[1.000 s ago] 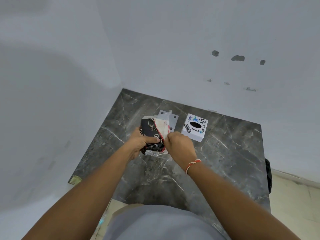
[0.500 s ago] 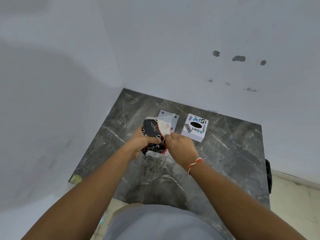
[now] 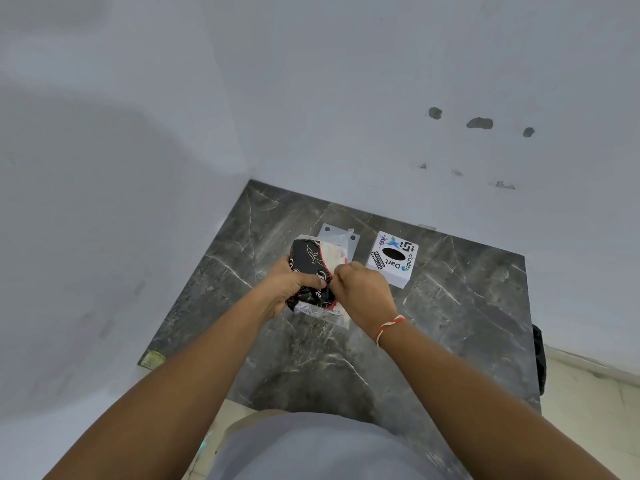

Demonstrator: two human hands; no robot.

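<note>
Closest: grey shirt (image 3: 311, 448) at bottom edge; both forearms stretch fwd from it.
Counter (image 3: 450, 327): dark grey marble w/ white veins, set into a room corner.
Sticker (image 3: 152, 359): small, yellowish, on counter's near L corner.
Thread (image 3: 388, 326): red-white, tied round R wrist.
L hand (image 3: 289, 289): wraps pack (image 3: 306, 263) from its L side, thumb laid across top, fingers curled round the far side.
R hand (image 3: 363, 289): curled tight, fingertips pinching pack's R edge where the pale part meets the black print; exact grip pt hidden by knuckles.
Pack: black w/ pale swirls, red trim, in clear wrap; btwn both hands, low over mid-counter, tilted; can't tell if its bottom touches.
Plate (image 3: 337, 232): white, flat, w/ dark holes near its corners; just behind pack, partly covered by it.
Box (image 3: 393, 259): white, black oval hole on top, stickers incl. "Dart"; just R of plate, near R hand but apart.
Dark thing (image 3: 538, 358): at counter's R edge, too cut off to ID.
Walls: pale; far one has dark chips (image 3: 479, 123) high up.
</note>
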